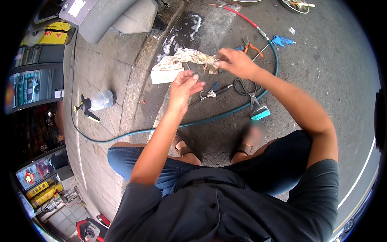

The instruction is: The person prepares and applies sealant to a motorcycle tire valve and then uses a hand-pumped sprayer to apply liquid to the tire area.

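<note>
A soiled, whitish rag (166, 69) with a reddish-brown pattern stretches above the pavement in front of me. My right hand (237, 63) pinches its right end between thumb and fingers. Below the rag's middle is my left hand (184, 89), its fingers loosely bent and apart, with no object visible in it. Beneath and beside the hands lie black-handled scissors (250, 93), orange-handled pliers (253, 49) and a black tool with a metal fitting (217, 91). A teal packet (260, 113) touches the scissors' blades.
A green-blue hose (217, 117) curves around the tools and joins a red hose (244, 17). A blue air gun (283, 40) lies at the right. On the left stands a clear spray bottle (100, 100). A grey vehicle part (98, 20) overhangs the upper left, near soapy water (196, 26).
</note>
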Demonstrator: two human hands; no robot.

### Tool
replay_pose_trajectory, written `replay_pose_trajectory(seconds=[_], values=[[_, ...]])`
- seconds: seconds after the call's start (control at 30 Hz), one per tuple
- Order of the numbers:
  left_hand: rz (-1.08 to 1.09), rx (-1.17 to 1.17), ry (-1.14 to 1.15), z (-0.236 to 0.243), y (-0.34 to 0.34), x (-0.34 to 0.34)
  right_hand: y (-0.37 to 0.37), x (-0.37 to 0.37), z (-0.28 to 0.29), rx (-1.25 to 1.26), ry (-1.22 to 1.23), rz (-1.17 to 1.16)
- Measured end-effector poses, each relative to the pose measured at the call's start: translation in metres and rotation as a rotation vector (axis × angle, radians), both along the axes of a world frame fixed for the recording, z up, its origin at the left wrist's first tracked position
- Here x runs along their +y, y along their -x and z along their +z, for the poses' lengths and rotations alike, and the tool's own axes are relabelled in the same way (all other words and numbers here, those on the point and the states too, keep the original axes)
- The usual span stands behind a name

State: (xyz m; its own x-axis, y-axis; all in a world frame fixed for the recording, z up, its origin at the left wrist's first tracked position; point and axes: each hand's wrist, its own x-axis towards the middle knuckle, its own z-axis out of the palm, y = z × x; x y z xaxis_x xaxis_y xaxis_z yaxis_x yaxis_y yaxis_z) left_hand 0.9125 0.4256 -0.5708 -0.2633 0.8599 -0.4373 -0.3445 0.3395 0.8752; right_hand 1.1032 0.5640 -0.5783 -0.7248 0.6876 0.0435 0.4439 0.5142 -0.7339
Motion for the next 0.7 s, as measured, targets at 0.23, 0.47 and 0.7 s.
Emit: replay_pose_trajectory(seconds=[0.23, 0.47, 0.7], values=[[0.057, -0.48, -0.056, -0.031, -0.054, 0.029, -0.014, 0.006, -0.013, 0.186, 0.467, 0.138], [-0.043, 0.142, -0.083, -0.067, -0.074, 0.037, -0.028, -0.008, -0.031, 0.027, 0.618, -0.009], [-0.074, 0.098, -0.05, -0.074, -0.092, 0.069, -0.035, 0.007, -0.039, 0.03, 0.388, -0.207]])
